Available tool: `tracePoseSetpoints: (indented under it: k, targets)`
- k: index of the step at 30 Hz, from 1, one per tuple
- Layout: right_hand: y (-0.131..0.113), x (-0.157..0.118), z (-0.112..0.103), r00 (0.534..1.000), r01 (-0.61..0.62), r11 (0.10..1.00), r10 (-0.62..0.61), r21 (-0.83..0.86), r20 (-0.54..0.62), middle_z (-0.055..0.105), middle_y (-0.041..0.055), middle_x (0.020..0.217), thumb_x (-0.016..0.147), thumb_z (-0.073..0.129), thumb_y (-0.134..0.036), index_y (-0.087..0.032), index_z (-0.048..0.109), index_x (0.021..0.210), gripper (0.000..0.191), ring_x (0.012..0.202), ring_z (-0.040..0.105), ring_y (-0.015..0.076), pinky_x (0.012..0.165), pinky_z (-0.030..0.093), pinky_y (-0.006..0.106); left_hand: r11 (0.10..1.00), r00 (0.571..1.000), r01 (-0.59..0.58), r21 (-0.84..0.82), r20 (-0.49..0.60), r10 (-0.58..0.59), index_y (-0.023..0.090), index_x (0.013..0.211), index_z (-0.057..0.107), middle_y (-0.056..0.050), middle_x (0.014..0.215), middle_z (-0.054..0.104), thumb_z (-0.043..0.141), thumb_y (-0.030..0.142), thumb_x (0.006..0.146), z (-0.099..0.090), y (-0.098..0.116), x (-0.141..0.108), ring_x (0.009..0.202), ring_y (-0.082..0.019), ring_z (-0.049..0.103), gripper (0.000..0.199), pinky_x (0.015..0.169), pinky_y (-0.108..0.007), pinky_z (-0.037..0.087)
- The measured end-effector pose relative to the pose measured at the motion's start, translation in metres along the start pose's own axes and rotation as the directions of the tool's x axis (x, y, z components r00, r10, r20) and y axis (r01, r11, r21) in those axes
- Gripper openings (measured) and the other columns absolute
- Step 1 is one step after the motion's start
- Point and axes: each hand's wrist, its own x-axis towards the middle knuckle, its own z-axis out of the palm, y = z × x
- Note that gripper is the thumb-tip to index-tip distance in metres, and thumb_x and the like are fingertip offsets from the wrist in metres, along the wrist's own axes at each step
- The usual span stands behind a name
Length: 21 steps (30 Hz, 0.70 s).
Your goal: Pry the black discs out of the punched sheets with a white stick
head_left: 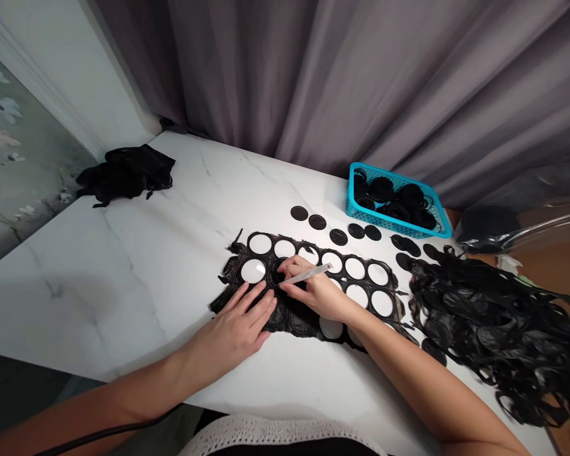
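Observation:
A black sheet [341,273] with rows of round holes lies on the white marbled table [171,272], the table showing through many of the holes. Flat on the sheet's lower left part rests my left hand [243,320], its fingers extended. My right hand [313,288] is closed around a thin, pale, flat tool [308,275], whose lower end points at the sheet just beyond my left fingertips. Beneath my right fingers is a dark round part of the sheet; its exact state is partly hidden.
Loose black discs [317,221] lie beyond the sheet. A blue basket [396,225] holds black round pieces. On the right is a heap of black scraps [494,329], near a clear plastic bag [527,218]. Black cloth [128,172] lies at the far left, and a grey curtain [285,76] hangs behind.

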Motion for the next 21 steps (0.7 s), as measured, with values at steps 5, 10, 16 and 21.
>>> tracePoseSetpoints:
  k: [5, 10, 16, 21]
  targets:
    - [-0.003, -0.001, 0.001, 1.0, 0.0, 1.0, 0.0, -0.029, -0.007, 0.057, 0.0075, 0.105, 0.096, 0.054, -0.018, -0.02, 0.055, 0.08, 0.017, 0.101, 0.057, 0.0197, 0.088, 0.05, 0.035, 1.0, 1.0, -0.015, -0.019, -0.021, 0.014, 0.008, 0.135, 0.055, -0.012, 0.138, 0.06, 0.047, 0.022, 0.1, 0.001, -0.002, 0.0, 0.138, -0.031, 0.046, 0.038, 0.115, -0.048, 0.038]
    - [-0.011, -0.009, 0.023, 0.997, 0.045, 0.954, -0.059, -0.296, -0.041, 0.057, 0.0125, 0.116, 0.097, 0.047, -0.013, -0.021, 0.054, 0.09, 0.013, 0.105, 0.054, 0.0234, 0.09, 0.05, 0.039, 1.0, 1.0, -0.018, -0.019, -0.022, 0.017, 0.008, 0.133, 0.057, -0.013, 0.137, 0.06, 0.051, 0.023, 0.098, 0.003, -0.004, 0.001, 0.138, -0.036, 0.044, 0.039, 0.114, -0.051, 0.038]
    - [0.011, 0.003, -0.008, 0.962, -0.117, 0.876, -0.017, -0.469, -0.272, 0.06, 0.0087, 0.089, 0.097, 0.038, -0.014, -0.021, 0.052, 0.087, 0.018, 0.083, 0.053, 0.0231, 0.074, 0.046, 0.035, 1.0, 0.999, -0.03, 0.006, -0.027, 0.03, 0.009, 0.134, 0.057, -0.013, 0.139, 0.058, 0.052, 0.024, 0.098, 0.003, -0.005, -0.002, 0.14, -0.036, 0.041, 0.04, 0.115, -0.051, 0.036]
    - [0.029, -0.008, -0.062, 0.827, -0.321, 0.841, 0.024, -0.436, -0.562, 0.064, 0.0086, 0.088, 0.096, 0.041, -0.018, -0.021, 0.051, 0.086, 0.014, 0.082, 0.058, 0.0227, 0.072, 0.044, 0.034, 1.0, 0.998, -0.017, 0.006, -0.053, 0.018, 0.012, 0.133, 0.058, -0.011, 0.137, 0.061, 0.051, 0.027, 0.099, 0.0, -0.006, -0.002, 0.138, -0.034, 0.044, 0.038, 0.115, -0.05, 0.035]
